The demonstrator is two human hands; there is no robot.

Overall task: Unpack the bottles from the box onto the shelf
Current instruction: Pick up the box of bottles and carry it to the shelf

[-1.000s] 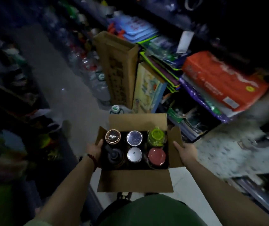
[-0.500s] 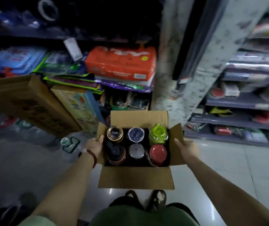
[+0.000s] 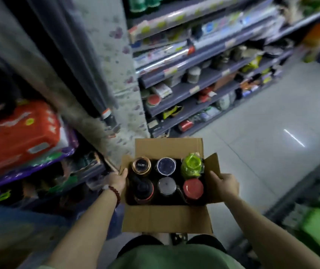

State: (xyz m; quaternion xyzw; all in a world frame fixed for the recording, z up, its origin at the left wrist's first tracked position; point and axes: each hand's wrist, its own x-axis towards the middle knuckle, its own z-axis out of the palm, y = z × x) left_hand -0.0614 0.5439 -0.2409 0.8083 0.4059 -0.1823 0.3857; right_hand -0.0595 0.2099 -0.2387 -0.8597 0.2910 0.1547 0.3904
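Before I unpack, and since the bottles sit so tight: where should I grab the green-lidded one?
Probably by its lid: the green-lidded bottle stands upright in the box's far right corner, only its top exposed. Come straight down from above and grip around the cap, since neighbouring bottles and cardboard walls block its sides.

View has swung right as the person turns. I see the orange pack (image 3: 17,133), earlier above the box (image 3: 166,216), now far left of it. The tall cartons once left of the box are out of frame. Grey shelves (image 3: 194,90) now fill the space above the box, with open floor (image 3: 271,123) to its right.
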